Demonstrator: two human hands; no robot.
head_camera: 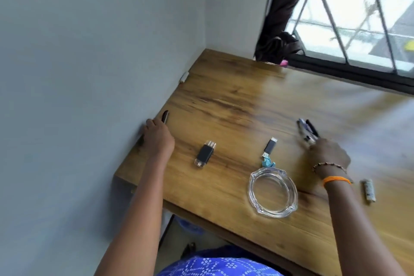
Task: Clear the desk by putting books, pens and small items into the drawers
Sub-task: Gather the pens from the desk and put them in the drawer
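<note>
Nearest you sits the glass ashtray (pixel 272 192). Left of it, your left hand (pixel 156 135) pinches a dark pen (pixel 165 116) at the desk (pixel 224 101) edge; right of it, your right hand (pixel 329 154) grips gathered pens (pixel 308 130), likely bundling them for one drawer trip. Two USB sticks (pixel 205 153) wait beyond it.

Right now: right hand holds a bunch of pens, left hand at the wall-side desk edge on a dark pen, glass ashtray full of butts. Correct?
Not quite: in the head view the glass ashtray is empty. The rest holds: right hand grips the pens, left hand is on the dark pen at the wall-side desk edge.
</note>
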